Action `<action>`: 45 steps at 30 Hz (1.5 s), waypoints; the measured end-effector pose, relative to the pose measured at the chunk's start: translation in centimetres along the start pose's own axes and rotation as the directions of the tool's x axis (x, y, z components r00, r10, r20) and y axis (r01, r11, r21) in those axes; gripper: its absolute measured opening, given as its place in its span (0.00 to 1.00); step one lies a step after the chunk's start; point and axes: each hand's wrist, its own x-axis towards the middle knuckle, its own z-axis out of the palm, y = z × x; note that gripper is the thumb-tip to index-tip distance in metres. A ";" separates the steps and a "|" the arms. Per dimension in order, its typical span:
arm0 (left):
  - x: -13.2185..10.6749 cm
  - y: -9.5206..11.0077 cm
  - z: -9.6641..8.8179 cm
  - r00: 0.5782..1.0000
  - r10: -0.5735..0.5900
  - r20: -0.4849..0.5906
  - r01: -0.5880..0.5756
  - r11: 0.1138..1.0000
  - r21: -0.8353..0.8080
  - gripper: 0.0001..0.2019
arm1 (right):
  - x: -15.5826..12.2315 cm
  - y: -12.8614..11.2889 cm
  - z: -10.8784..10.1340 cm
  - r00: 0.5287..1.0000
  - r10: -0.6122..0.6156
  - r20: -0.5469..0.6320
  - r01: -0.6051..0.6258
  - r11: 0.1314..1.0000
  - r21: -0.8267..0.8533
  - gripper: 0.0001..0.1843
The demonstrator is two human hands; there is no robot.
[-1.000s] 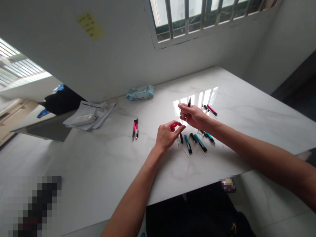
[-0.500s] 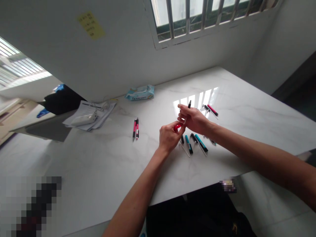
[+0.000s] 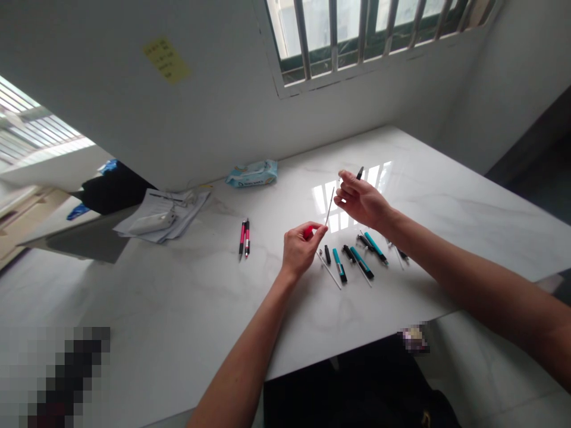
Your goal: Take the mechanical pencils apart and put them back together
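Note:
My left hand (image 3: pixel 300 249) is closed, pinching a thin pen refill (image 3: pixel 331 206) that points up from its fingertips. A red pen part (image 3: pixel 308 232) shows inside the same hand, mostly covered by the fingers. To the right and a little higher, my right hand (image 3: pixel 364 201) is curled around a small black pen part (image 3: pixel 360 173), whose end sticks out above the fingers. Under the hands lie several teal pen barrels (image 3: pixel 339 265), with black pen pieces (image 3: pixel 328 254) and white refills (image 3: pixel 330 271) beside them.
Two red-and-black pens (image 3: pixel 247 238) lie side by side at left. A light-blue wipes pack (image 3: pixel 253 173) rests near the wall. Papers (image 3: pixel 178 229) with a white object on top are at far left. The white table (image 3: pixel 214 333) has its front edge near my lap.
My hands have separated: the right one moved up and right with the black pen part. The refill now stands exposed from my left fingertips. More pen parts are visible below my right forearm.

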 end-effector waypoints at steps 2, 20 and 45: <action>0.0 0.1 0.0 1.000 -0.001 -0.005 0.001 1.000 0.000 0.20 | -0.1 0.0 0.2 1.000 0.012 0.006 -0.012 1.000 0.002 0.30; -0.1 0.3 0.0 1.000 0.007 -0.006 -0.007 1.000 -0.022 0.20 | -0.4 0.4 0.7 0.994 0.097 0.054 -0.104 0.983 0.151 0.32; 0.0 0.0 0.3 0.991 -0.021 0.135 0.037 0.992 -0.119 0.23 | -1.0 1.9 0.9 0.980 -0.070 0.189 0.125 0.946 -0.298 0.22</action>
